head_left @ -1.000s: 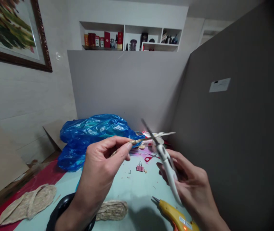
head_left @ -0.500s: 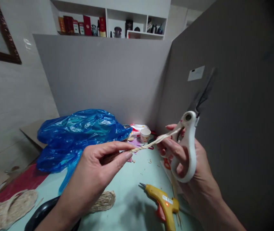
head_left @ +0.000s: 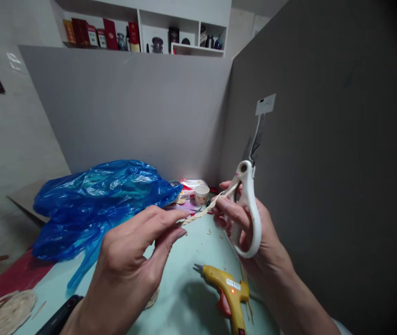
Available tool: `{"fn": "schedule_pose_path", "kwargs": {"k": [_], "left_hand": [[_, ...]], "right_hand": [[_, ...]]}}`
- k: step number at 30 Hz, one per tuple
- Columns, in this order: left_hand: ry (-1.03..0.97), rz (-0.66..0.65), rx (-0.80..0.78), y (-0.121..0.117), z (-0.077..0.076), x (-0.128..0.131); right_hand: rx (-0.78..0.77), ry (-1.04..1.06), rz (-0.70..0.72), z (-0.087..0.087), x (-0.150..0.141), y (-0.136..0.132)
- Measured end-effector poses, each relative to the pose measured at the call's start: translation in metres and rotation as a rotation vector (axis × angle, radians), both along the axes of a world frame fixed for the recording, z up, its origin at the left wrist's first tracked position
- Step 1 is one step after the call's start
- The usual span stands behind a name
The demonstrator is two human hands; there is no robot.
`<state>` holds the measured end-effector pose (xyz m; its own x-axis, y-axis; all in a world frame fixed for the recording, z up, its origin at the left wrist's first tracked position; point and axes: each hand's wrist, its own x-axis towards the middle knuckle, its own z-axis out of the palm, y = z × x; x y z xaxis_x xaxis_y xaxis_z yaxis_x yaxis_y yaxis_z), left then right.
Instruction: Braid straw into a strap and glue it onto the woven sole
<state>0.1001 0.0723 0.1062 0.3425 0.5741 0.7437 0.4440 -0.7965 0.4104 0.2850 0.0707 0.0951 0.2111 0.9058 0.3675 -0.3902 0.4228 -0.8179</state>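
Observation:
A pale twisted cord (head_left: 203, 212) stretches between my hands above the table. One end is pinched between the thumb and fingers of my left hand (head_left: 131, 253). My right hand (head_left: 264, 242) is wrapped around a pair of scissors (head_left: 250, 204) with white handles, blades pointing up, and its fingertips also hold the cord near the pivot. Below my right hand lies a yellow hot glue gun (head_left: 231, 291), its small light lit orange. Partly hidden under my left wrist are a black handle-like thing (head_left: 62, 314) and a coiled straw-coloured piece (head_left: 152, 299).
A crumpled blue plastic bag (head_left: 104, 204) lies at the back left. A paper cup (head_left: 201, 194) and a red-and-white packet (head_left: 187, 188) stand at the back. Grey panels (head_left: 142, 107) rise behind and to the right. A woven straw piece (head_left: 10, 311) rests at the lower left.
The scissors have shifted left in view and their blades point more upright. My hands are slightly closer together, still holding the cord. The whole view has turned a little to the right.

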Motion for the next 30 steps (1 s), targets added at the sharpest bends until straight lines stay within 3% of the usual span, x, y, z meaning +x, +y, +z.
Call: {"fn": "schedule_pose_path", "kwargs": {"k": [5, 15, 19, 24, 27, 30], "left_hand": [[-0.016, -0.014, -0.005, -0.002, -0.002, -0.001], [-0.06, -0.056, -0.443, -0.001, 0.005, -0.001], [-0.18, -0.145, -0.68, 0.004, 0.006, -0.006], [-0.397, -0.37, -0.992, 0.008, 0.01, -0.009], [-0.567, -0.475, -1.074, 0.008, 0.013, -0.008], [-0.702, -0.446, -1.059, 0.009, 0.014, -0.009]], "right_hand": [[0.059, -0.041, 0.025, 0.0, 0.0, -0.001], [0.076, -0.091, -0.095, -0.001, 0.0, 0.0], [0.054, -0.077, -0.167, 0.0, 0.005, 0.002], [0.033, -0.161, -0.227, -0.004, 0.011, 0.008], [-0.014, -0.271, -0.212, -0.009, 0.01, 0.01], [-0.089, -0.39, -0.145, -0.015, 0.007, 0.01]]}}
